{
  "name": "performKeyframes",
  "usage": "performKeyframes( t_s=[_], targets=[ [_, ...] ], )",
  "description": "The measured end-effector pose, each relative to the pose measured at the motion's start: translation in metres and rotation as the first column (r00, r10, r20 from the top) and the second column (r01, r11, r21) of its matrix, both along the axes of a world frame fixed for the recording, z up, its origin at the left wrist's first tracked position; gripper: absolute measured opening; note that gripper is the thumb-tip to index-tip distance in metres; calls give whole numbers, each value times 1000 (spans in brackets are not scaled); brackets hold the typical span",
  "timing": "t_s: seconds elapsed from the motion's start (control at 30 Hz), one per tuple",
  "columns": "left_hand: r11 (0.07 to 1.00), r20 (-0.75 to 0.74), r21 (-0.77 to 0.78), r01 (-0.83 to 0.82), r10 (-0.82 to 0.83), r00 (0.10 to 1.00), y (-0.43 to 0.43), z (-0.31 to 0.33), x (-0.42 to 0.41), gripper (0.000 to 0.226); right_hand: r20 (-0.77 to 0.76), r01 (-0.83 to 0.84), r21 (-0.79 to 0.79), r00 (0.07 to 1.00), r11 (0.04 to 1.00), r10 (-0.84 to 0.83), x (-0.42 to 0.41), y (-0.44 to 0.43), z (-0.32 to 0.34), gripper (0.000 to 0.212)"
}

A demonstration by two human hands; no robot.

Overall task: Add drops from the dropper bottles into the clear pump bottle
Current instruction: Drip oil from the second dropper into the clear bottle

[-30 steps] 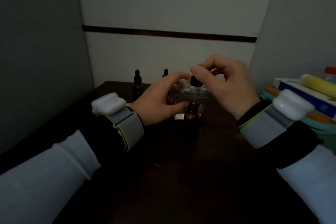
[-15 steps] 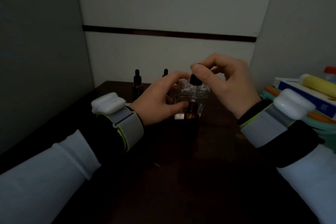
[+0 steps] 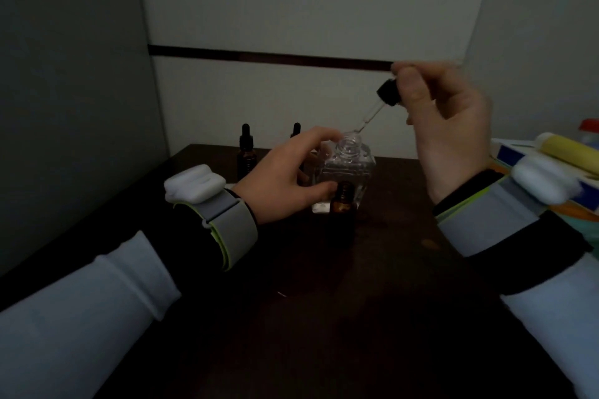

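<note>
Just the one view here, worn up at the person's head, wide-angle, tipped forward and down over the dark counter (image 3: 324, 317). Pale sleeves (image 3: 81, 317) fill the two bottom corners, big and close to the lens. The left hand (image 3: 282, 185) and the right hand (image 3: 453, 126) sit near the middle of the frame. It faces into a corner, with the pale back wall (image 3: 308, 10) dead ahead and a grey side wall (image 3: 64, 74) running up the left edge.

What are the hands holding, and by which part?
Right hand pinches the dropper by its black top; left hand grips the clear bottle by its side.
</note>
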State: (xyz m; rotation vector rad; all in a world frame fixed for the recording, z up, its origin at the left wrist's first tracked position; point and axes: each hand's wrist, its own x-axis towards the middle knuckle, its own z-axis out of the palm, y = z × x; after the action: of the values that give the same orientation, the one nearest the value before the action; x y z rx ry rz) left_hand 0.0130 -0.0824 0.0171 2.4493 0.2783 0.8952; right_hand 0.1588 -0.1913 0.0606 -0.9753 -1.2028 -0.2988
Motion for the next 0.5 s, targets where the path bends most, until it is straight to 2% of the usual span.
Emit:
performKeyframes(
  t_s=[0.17,0.3,0.5],
  targets=[
    [1000,1,-2,5,-5,1000,-1,1,1,57,279,171,-251,955,953,-98,-2,7,-13,3],
    [1000,5,4,6,-6,1000,-1,1,1,56,250,174,-238,962,956,-113,-2,7,-13,16],
    [1000,-4,7,4,-4,1000,0,1,0,57,260,174,-257,960,951,-106,-4,7,-14,10]
  ],
)
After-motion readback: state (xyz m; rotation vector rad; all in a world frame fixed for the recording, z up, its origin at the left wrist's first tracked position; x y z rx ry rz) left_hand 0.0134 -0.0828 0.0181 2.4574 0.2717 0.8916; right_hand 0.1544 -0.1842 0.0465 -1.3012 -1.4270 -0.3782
